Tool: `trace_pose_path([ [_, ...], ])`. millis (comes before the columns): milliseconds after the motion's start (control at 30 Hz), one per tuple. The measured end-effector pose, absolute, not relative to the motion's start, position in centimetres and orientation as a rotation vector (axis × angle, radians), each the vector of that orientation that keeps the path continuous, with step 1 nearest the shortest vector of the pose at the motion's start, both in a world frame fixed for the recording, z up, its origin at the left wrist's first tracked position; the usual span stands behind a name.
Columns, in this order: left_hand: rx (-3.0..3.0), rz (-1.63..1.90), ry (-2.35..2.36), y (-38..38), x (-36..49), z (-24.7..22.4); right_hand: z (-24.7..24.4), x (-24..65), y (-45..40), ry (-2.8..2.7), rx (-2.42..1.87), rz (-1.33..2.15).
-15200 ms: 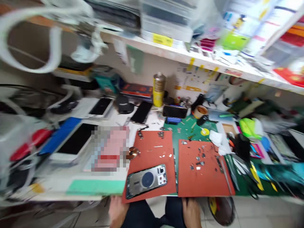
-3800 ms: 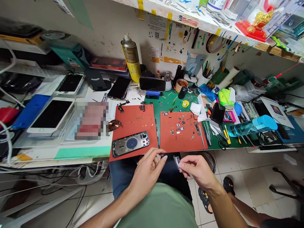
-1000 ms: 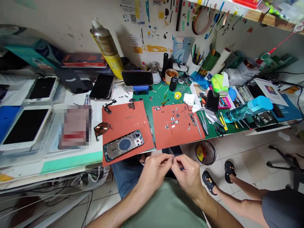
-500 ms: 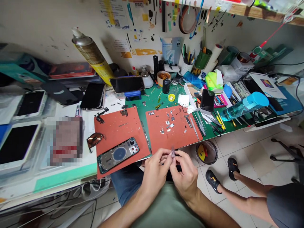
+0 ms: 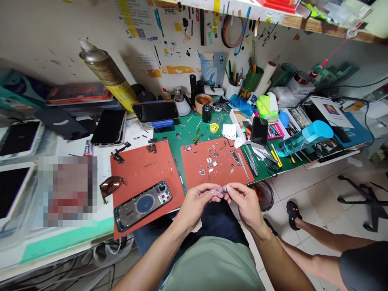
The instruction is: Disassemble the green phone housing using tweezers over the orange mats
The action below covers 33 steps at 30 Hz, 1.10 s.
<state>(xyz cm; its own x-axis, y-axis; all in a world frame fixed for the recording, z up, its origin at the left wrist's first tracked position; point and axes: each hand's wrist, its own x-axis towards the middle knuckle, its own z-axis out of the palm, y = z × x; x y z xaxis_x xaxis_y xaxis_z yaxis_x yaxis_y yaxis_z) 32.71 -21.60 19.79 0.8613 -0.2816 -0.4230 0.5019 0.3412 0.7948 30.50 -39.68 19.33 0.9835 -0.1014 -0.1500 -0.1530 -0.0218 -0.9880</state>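
Note:
A small, crinkled, clear pinkish plastic piece is stretched between my two hands, just off the bench's front edge. My left hand pinches its left end, and my right hand pinches the other end with thumb and forefinger. Beyond them, a red mat carries several small metal parts. On the left red mat lies an open phone frame with a round pad. A thin metal tool rests between the two mats.
Scissors, tweezers and a blue bottle lie at the right of the bench. A phone leans on a blue stand. At the lower right are a person's legs; a bin stands below the bench edge.
My hands have moved a little apart, and the plastic piece now lies sideways between them instead of standing up. The view has shifted, so the bench items appear further left.

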Motion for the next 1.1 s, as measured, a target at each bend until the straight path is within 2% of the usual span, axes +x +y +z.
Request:
trace_pose_path([
  [333, 0.831, -0.578, 0.250, -25.2, 33.7, 18.8, 22.9, 32.5, -42.0, 0.129, -1.998, -0.089],
  [600, 0.770, -0.578, 0.219, -26.0, 33.9, 19.2, 25.0, 32.6, -41.6, -0.171, -2.326, -0.269],
  [833, 0.744, -0.580, 0.234, -26.3, 33.8, 19.2, 25.0, 32.7, -41.6, -0.247, -2.422, -0.290],
  [1100, 0.732, -0.590, 0.233, -26.2, 33.6, 19.2, 25.7, 32.3, -41.9, -0.163, -2.335, -0.283],
])
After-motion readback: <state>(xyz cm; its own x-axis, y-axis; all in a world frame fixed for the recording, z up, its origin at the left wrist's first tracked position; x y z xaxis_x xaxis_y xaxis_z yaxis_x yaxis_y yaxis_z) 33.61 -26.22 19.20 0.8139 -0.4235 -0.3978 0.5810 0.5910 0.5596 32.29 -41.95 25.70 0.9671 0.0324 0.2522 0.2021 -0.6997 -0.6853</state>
